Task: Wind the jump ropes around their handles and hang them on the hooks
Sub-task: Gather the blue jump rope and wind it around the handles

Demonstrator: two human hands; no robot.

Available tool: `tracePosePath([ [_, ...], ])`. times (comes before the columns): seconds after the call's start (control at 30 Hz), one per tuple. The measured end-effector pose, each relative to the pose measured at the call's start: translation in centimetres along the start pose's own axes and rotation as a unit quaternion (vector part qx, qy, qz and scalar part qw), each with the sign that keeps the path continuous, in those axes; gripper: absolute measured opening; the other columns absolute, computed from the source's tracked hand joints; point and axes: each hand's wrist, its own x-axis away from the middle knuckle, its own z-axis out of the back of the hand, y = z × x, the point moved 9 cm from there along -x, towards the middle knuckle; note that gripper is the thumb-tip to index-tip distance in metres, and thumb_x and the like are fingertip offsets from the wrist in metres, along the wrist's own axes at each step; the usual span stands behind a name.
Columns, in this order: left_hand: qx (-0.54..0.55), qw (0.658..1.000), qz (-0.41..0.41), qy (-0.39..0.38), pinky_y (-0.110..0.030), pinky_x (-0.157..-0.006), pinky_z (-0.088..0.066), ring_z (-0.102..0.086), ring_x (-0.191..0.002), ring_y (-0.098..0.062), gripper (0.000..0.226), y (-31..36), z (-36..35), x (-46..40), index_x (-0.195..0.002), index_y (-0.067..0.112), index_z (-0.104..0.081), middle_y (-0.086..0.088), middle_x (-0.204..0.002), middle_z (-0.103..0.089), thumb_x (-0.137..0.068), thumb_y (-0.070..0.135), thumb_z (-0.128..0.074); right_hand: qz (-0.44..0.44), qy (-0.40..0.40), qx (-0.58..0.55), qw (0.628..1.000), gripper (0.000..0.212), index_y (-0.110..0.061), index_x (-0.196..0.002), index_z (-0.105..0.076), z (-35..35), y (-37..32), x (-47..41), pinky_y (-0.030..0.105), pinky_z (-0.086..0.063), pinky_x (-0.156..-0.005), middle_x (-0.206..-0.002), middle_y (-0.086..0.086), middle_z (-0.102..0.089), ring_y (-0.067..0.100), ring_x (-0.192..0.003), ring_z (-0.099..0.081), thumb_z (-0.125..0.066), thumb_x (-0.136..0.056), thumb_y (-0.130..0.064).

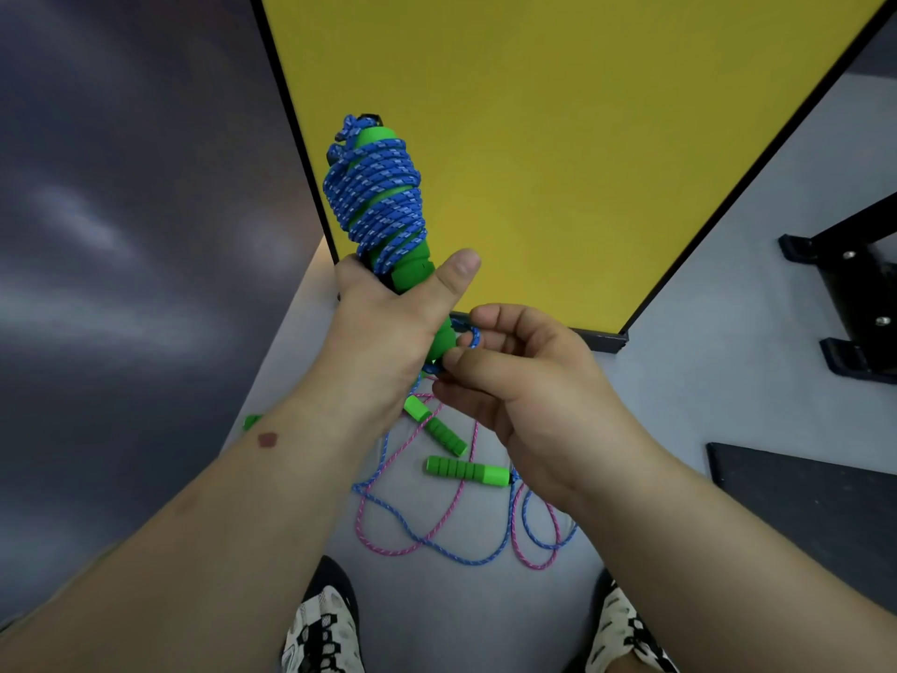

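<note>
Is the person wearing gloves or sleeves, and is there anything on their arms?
No gloves or sleeves show: both forearms and the left hand and right hand are bare. The left forearm carries a small dark reddish mark. No watch or rings show.

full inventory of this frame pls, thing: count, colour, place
wound rope: 1, blue with white flecks, coiled round the held green handles
held handles: green, upright in left hand; count unclear under the coils
loose ropes: 2, one blue, one pink, tangled on the floor between the feet
floor handles: 3 visible, green, on the floor; one peeks out left of the left arm
panel: 1, yellow, black-edged, ahead
floor: grey
mat: 1, dark, floor at right
frame: 1, black, bolted, far right
shoes: 2, white and black, bottom edge
left hand: grips the handles
right hand: pinches the blue rope end at the handles' base
</note>
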Motion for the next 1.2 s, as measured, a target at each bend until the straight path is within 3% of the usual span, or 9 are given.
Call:
tracePosePath([
  [0.1,-0.069,0.997,-0.035,-0.006,-0.034,-0.058,-0.056,-0.063,-0.068,-0.018,0.062,0.2,0.2,0.2,-0.114,0.020,-0.044,0.000,-0.089,-0.055,-0.074,0.039,-0.087,-0.049,0.010,-0.033,0.998,0.032,-0.005,-0.110,-0.060,0.0,0.7,0.1,0.031,-0.060,-0.067,-0.088,0.012,-0.063,0.022,-0.068,-0.070,-0.066,-0.085,0.013],
  [0.27,-0.070,0.996,-0.052,-0.010,-0.028,-0.056,-0.054,-0.060,-0.066,-0.007,0.062,0.4,0.2,0.3,-0.113,0.023,-0.045,0.006,-0.085,-0.055,-0.072,0.028,-0.090,-0.116,-0.012,-0.075,0.990,0.031,-0.003,-0.113,-0.062,-0.7,1.5,0.2,0.024,-0.058,-0.059,-0.086,0.014,-0.072,0.021,-0.070,-0.073,-0.066,-0.086,0.011],
  [0.33,-0.054,0.998,-0.032,-0.019,-0.030,-0.057,-0.055,-0.062,-0.066,-0.007,0.062,0.3,0.1,0.1,-0.116,0.021,-0.045,0.004,-0.088,-0.056,-0.073,0.027,-0.089,-0.137,-0.017,-0.095,0.986,0.026,-0.007,-0.105,-0.064,-0.8,1.4,0.2,0.022,-0.057,-0.056,-0.080,0.011,-0.073,0.021,-0.071,-0.073,-0.065,-0.086,0.010],
  [0.47,0.014,0.997,0.045,-0.062,-0.036,-0.074,-0.055,-0.062,-0.087,-0.015,0.055,-0.9,-0.5,0.0,-0.119,0.022,-0.049,0.002,-0.101,-0.058,-0.078,0.044,-0.078,-0.148,0.007,-0.109,0.983,0.024,-0.007,-0.103,-0.064,0.1,0.8,-0.1,0.018,-0.057,-0.052,-0.078,0.012,-0.073,0.018,-0.067,-0.074,-0.065,-0.085,0.009],
  [0.6,0.004,0.992,0.056,-0.114,-0.039,-0.078,-0.057,-0.066,-0.098,-0.021,0.044,-1.0,-1.2,0.0,-0.125,0.020,-0.049,0.001,-0.106,-0.064,-0.089,0.024,-0.074,-0.160,0.029,-0.086,0.983,0.019,-0.002,-0.104,-0.066,1.2,0.3,-0.5,0.016,-0.057,-0.051,-0.075,0.012,-0.073,0.017,-0.068,-0.075,-0.065,-0.087,0.007],
  [0.73,0.009,0.983,0.082,-0.162,-0.047,-0.084,-0.060,-0.070,-0.087,-0.017,0.041,-1.1,-1.8,0.4,-0.123,0.022,-0.052,0.007,-0.092,-0.069,-0.090,0.010,-0.073,-0.147,0.043,-0.080,0.985,0.025,-0.001,-0.111,-0.068,2.2,-0.3,-1.4,0.015,-0.055,-0.051,-0.073,0.007,-0.072,0.010,-0.063,-0.071,-0.070,-0.087,-0.001],
  [0.83,0.022,0.981,0.104,-0.163,-0.048,-0.081,-0.061,-0.074,-0.091,-0.020,0.043,-1.1,-1.9,0.7,-0.125,0.023,-0.053,0.005,-0.096,-0.072,-0.090,0.008,-0.072,-0.077,0.056,0.032,0.995,0.025,-0.005,-0.110,-0.071,2.9,-1.0,-2.2,0.023,-0.055,-0.063,-0.074,0.003,-0.071,0.012,-0.066,-0.065,-0.075,-0.085,-0.009],
  [0.93,0.052,0.979,0.124,-0.154,-0.056,-0.082,-0.059,-0.073,-0.100,-0.031,0.038,-1.3,-1.9,0.7,-0.127,0.020,-0.052,-0.004,-0.105,-0.070,-0.093,0.009,-0.068,-0.015,0.065,0.067,0.995,0.019,-0.009,-0.107,-0.072,3.0,-1.1,-2.6,0.038,-0.056,-0.089,-0.099,0.012,-0.077,0.022,-0.090,-0.071,-0.072,-0.090,-0.017],
  [1.2,0.104,0.974,0.151,-0.135,-0.060,-0.087,-0.057,-0.068,-0.112,-0.040,0.034,-2.0,-1.8,0.5,-0.134,0.009,-0.048,-0.023,-0.127,-0.065,-0.101,0.000,-0.049,0.019,0.014,0.078,0.997,0.026,-0.003,-0.121,-0.067,2.0,-1.5,-2.5,0.030,-0.058,-0.086,-0.111,0.016,-0.075,0.029,-0.104,-0.072,-0.063,-0.095,-0.005],
])
